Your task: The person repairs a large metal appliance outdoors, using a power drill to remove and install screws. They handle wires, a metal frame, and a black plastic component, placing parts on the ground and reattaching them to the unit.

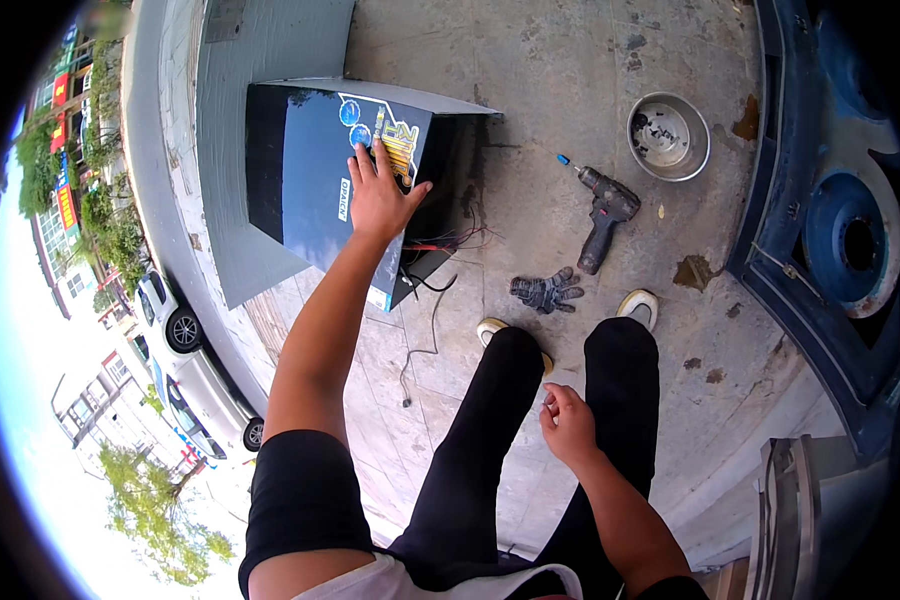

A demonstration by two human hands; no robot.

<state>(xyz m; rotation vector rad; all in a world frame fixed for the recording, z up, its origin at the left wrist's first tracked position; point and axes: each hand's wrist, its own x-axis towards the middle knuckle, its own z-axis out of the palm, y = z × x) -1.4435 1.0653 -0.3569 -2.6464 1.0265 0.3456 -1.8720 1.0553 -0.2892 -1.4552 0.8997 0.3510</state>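
My left hand (378,198) lies flat with fingers spread on the glossy dark front panel of a box-shaped appliance (315,170). Round blue stickers and a yellow label mark this panel. From the appliance's dark open side come thin loose wires (470,235) and a black power cord (432,335). My right hand (570,425) hovers by my right knee, apart from the appliance, its fingers curled together; whatever they hold, if anything, is hidden. Nearest to it on the ground is a dark work glove (547,291). Beyond the glove lies a cordless drill (605,212) with a blue-tipped bit.
A round metal bowl (685,112) holding small dark pieces stands beyond the drill. To the right is a large blue metal frame (770,270) with round openings. Behind the appliance rises a grey panel (225,150). Parked cars (190,385) line the road at left.
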